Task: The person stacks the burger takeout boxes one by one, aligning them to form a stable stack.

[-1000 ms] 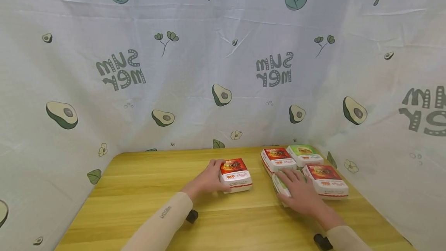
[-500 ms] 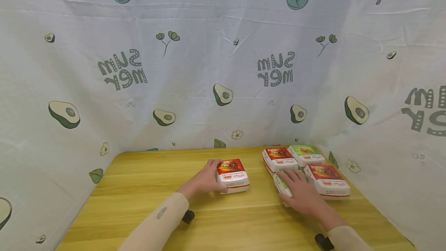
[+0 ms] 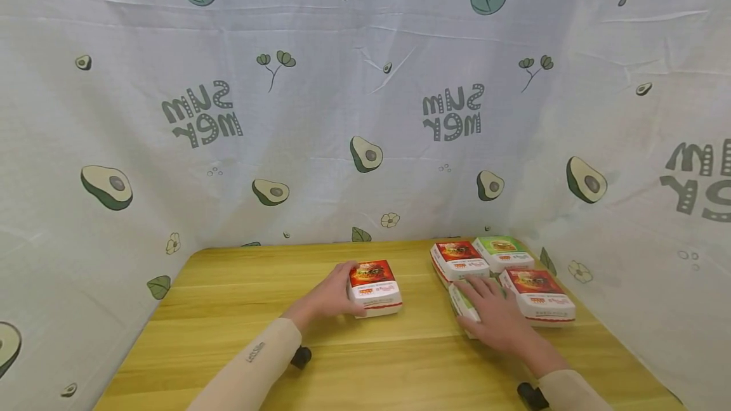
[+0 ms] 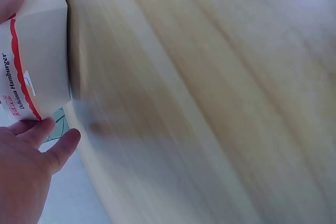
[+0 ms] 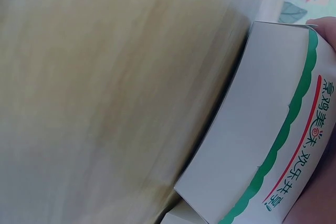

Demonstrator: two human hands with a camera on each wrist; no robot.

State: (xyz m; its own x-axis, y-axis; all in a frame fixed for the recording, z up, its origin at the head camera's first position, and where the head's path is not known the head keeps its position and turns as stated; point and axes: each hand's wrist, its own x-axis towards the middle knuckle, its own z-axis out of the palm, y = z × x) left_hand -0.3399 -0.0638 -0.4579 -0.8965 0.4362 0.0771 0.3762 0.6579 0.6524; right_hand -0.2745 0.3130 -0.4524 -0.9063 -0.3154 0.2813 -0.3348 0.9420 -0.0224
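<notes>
In the head view my left hand (image 3: 329, 293) grips a red-and-white hamburger box (image 3: 374, 290) from its left side, thumb at the near edge and fingers at the far one. The left wrist view shows the box's printed side (image 4: 37, 61) close over the wood, with fingertips against it. On the right, my right hand (image 3: 497, 316) lies over a green-and-white hamburger box (image 3: 465, 309), its thumb and fingers spread across it. Much of that box's top is hidden under the hand. Its white side (image 5: 252, 114) with a green wavy stripe fills the right wrist view.
Behind the right hand stand another red box (image 3: 459, 262) and a green box (image 3: 504, 254). A third red box (image 3: 537, 297) sits to its right. All rest on a wooden table (image 3: 240, 309), with a patterned curtain (image 3: 320, 113) around its back and sides.
My left hand has drawn its red hamburger box a little to the left, away from the group. The right hand and the boxes around it hold their places.
</notes>
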